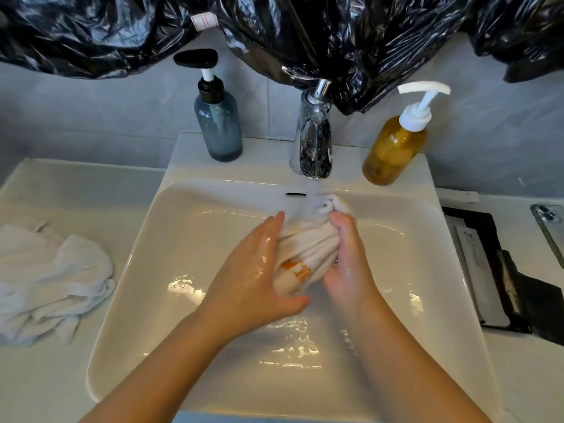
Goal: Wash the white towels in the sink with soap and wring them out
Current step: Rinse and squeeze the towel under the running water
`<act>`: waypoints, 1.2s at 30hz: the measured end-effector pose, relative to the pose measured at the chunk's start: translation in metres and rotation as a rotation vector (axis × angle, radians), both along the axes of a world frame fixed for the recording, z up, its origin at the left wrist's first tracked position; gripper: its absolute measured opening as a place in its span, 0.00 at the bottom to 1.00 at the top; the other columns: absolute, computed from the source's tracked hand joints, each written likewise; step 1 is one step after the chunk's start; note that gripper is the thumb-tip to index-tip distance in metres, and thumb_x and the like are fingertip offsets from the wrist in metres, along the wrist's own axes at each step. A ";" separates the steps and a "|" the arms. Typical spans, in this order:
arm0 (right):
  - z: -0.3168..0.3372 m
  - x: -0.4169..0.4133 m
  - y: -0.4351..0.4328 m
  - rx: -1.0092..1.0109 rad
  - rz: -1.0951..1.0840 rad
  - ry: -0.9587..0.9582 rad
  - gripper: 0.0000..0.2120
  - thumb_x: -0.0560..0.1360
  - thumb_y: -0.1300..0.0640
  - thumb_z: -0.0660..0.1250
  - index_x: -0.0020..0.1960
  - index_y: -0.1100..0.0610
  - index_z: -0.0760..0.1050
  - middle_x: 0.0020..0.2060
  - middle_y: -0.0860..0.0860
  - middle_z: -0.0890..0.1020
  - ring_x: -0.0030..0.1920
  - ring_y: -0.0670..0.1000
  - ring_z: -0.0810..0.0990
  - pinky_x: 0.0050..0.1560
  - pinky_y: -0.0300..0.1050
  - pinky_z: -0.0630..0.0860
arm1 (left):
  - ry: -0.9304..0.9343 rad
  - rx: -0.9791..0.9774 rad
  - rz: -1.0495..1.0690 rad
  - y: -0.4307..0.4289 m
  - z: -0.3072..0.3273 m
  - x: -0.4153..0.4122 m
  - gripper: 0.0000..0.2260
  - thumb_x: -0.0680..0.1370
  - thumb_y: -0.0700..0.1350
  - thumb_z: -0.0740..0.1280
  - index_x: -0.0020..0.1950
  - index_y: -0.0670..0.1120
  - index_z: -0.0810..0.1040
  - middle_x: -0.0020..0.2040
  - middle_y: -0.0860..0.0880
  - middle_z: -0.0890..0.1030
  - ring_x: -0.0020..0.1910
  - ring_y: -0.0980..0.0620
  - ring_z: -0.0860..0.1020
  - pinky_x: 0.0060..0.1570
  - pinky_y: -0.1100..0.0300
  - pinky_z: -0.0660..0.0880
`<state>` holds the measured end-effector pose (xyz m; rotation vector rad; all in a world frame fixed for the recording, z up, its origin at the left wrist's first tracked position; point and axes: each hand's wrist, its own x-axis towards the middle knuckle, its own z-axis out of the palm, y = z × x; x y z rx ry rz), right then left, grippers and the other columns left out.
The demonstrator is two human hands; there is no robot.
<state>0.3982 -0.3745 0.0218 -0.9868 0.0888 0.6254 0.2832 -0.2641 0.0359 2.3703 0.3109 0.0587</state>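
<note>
A bunched white towel (308,248) with orange lettering is held over the white sink (146,239), its far end under water running from the chrome faucet (314,141). My left hand (253,270) lies along the towel's left side with straight fingers and the thumb tucked under it. My right hand (348,257) grips the towel's right side, fingers curled round it. Both hands are wet. Several more white towels (52,279) lie crumpled on the counter left of the sink.
A grey-blue pump bottle (218,123) stands on the sink ledge left of the faucet, an amber soap bottle (393,148) to its right. Black plastic sheeting (335,35) hangs above. A black tray with packets (479,270) and a phone (549,230) lie at right.
</note>
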 end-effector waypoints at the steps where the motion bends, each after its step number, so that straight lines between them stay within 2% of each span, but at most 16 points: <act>1: 0.001 -0.004 0.003 -0.008 -0.022 0.013 0.13 0.78 0.54 0.64 0.60 0.58 0.73 0.53 0.67 0.79 0.54 0.66 0.79 0.51 0.54 0.79 | -0.015 0.061 -0.027 -0.003 -0.006 0.004 0.53 0.63 0.59 0.77 0.79 0.53 0.50 0.77 0.54 0.59 0.74 0.54 0.62 0.67 0.64 0.64; 2: 0.003 -0.007 0.004 -0.014 -0.020 0.019 0.14 0.78 0.54 0.64 0.60 0.60 0.73 0.56 0.69 0.79 0.56 0.67 0.80 0.55 0.58 0.79 | -0.026 0.041 -0.016 -0.002 -0.012 0.010 0.52 0.62 0.58 0.79 0.78 0.52 0.52 0.74 0.53 0.62 0.72 0.51 0.66 0.63 0.62 0.68; 4: 0.004 -0.008 0.002 -0.061 -0.016 0.012 0.16 0.80 0.55 0.63 0.64 0.63 0.74 0.57 0.66 0.81 0.58 0.65 0.81 0.59 0.59 0.79 | 0.016 -0.173 0.046 0.007 -0.014 0.020 0.52 0.61 0.54 0.82 0.77 0.54 0.54 0.68 0.57 0.67 0.65 0.54 0.73 0.58 0.62 0.71; 6: 0.006 -0.008 -0.003 -0.108 0.024 -0.022 0.15 0.79 0.55 0.62 0.63 0.60 0.77 0.51 0.59 0.84 0.54 0.57 0.84 0.50 0.49 0.81 | 0.080 -0.354 0.030 0.017 -0.015 0.027 0.51 0.60 0.54 0.82 0.77 0.57 0.58 0.66 0.58 0.74 0.61 0.57 0.77 0.61 0.55 0.75; 7: 0.004 -0.005 -0.005 -0.123 0.060 -0.050 0.15 0.78 0.54 0.63 0.61 0.59 0.78 0.49 0.56 0.85 0.53 0.54 0.85 0.46 0.46 0.80 | 0.087 -0.409 0.005 0.020 -0.015 0.030 0.46 0.59 0.55 0.82 0.74 0.57 0.64 0.63 0.58 0.78 0.59 0.58 0.79 0.60 0.52 0.77; 9: 0.004 0.001 -0.009 -0.190 0.104 -0.112 0.19 0.70 0.48 0.67 0.56 0.58 0.79 0.46 0.53 0.85 0.52 0.52 0.85 0.43 0.42 0.79 | 0.134 -0.507 -0.057 0.024 -0.013 0.035 0.33 0.58 0.56 0.79 0.62 0.56 0.76 0.53 0.59 0.83 0.52 0.61 0.81 0.54 0.57 0.78; 11: 0.003 0.007 -0.009 -0.230 0.112 -0.171 0.26 0.61 0.44 0.69 0.53 0.59 0.80 0.46 0.54 0.85 0.53 0.52 0.84 0.45 0.41 0.78 | 0.202 -0.605 -0.110 0.025 -0.010 0.037 0.22 0.56 0.55 0.76 0.49 0.55 0.82 0.43 0.59 0.83 0.42 0.62 0.79 0.47 0.63 0.76; 12: 0.001 0.010 -0.010 -0.224 0.109 -0.173 0.29 0.59 0.44 0.69 0.54 0.60 0.79 0.47 0.55 0.85 0.53 0.52 0.84 0.46 0.42 0.79 | 0.223 -0.655 -0.114 0.026 -0.010 0.038 0.20 0.56 0.54 0.76 0.46 0.53 0.82 0.41 0.58 0.83 0.41 0.61 0.79 0.47 0.62 0.76; 15: 0.002 0.015 -0.007 -0.146 0.136 -0.114 0.35 0.56 0.46 0.70 0.58 0.65 0.77 0.49 0.59 0.82 0.52 0.54 0.83 0.47 0.43 0.80 | 0.202 -0.779 -0.109 0.031 -0.014 0.041 0.24 0.58 0.46 0.77 0.53 0.48 0.81 0.47 0.51 0.84 0.46 0.56 0.79 0.52 0.56 0.76; 18: -0.002 0.019 -0.003 -0.051 0.155 -0.042 0.30 0.55 0.47 0.70 0.53 0.63 0.77 0.46 0.59 0.82 0.47 0.52 0.83 0.44 0.42 0.81 | 0.211 -0.929 -0.094 0.029 -0.021 0.042 0.33 0.59 0.42 0.78 0.64 0.45 0.75 0.58 0.48 0.83 0.58 0.51 0.80 0.59 0.55 0.77; 22: -0.008 0.021 -0.003 -0.008 0.217 0.063 0.29 0.52 0.48 0.69 0.50 0.62 0.78 0.41 0.57 0.83 0.46 0.54 0.83 0.41 0.43 0.80 | 0.285 -1.102 -0.186 0.030 -0.027 0.044 0.28 0.61 0.38 0.74 0.61 0.45 0.76 0.54 0.50 0.85 0.54 0.53 0.82 0.53 0.61 0.77; 26: -0.007 0.027 -0.004 0.058 0.271 0.096 0.17 0.49 0.50 0.69 0.35 0.56 0.84 0.35 0.55 0.84 0.39 0.51 0.84 0.38 0.41 0.81 | 0.361 -1.123 -0.257 0.037 -0.023 0.050 0.26 0.59 0.41 0.74 0.57 0.44 0.77 0.49 0.50 0.86 0.49 0.53 0.83 0.50 0.61 0.79; 30: -0.006 0.033 0.000 0.113 0.277 0.032 0.22 0.45 0.49 0.78 0.36 0.56 0.85 0.35 0.54 0.84 0.39 0.51 0.84 0.40 0.42 0.81 | 0.252 -1.151 -0.176 0.030 -0.022 0.049 0.30 0.60 0.40 0.74 0.62 0.43 0.75 0.53 0.47 0.84 0.53 0.50 0.82 0.52 0.59 0.78; 31: -0.004 0.034 0.001 0.104 0.280 0.055 0.23 0.46 0.47 0.79 0.38 0.57 0.85 0.36 0.55 0.84 0.39 0.51 0.85 0.41 0.41 0.81 | 0.227 -1.156 -0.128 0.026 -0.025 0.048 0.30 0.59 0.41 0.74 0.62 0.43 0.75 0.53 0.46 0.84 0.53 0.50 0.82 0.52 0.58 0.78; 34: -0.003 0.039 -0.002 0.022 0.279 0.108 0.19 0.65 0.52 0.73 0.53 0.60 0.81 0.47 0.57 0.85 0.52 0.53 0.83 0.54 0.46 0.79 | 0.175 -1.083 -0.001 0.020 -0.028 0.045 0.29 0.57 0.46 0.74 0.58 0.46 0.77 0.50 0.48 0.85 0.50 0.51 0.82 0.49 0.58 0.79; 36: -0.002 0.038 -0.004 -0.025 0.257 0.165 0.22 0.68 0.53 0.72 0.59 0.62 0.79 0.56 0.60 0.83 0.60 0.56 0.81 0.61 0.49 0.77 | 0.138 -0.837 0.033 0.019 -0.022 0.044 0.28 0.58 0.48 0.74 0.57 0.48 0.77 0.49 0.47 0.85 0.48 0.52 0.82 0.47 0.55 0.80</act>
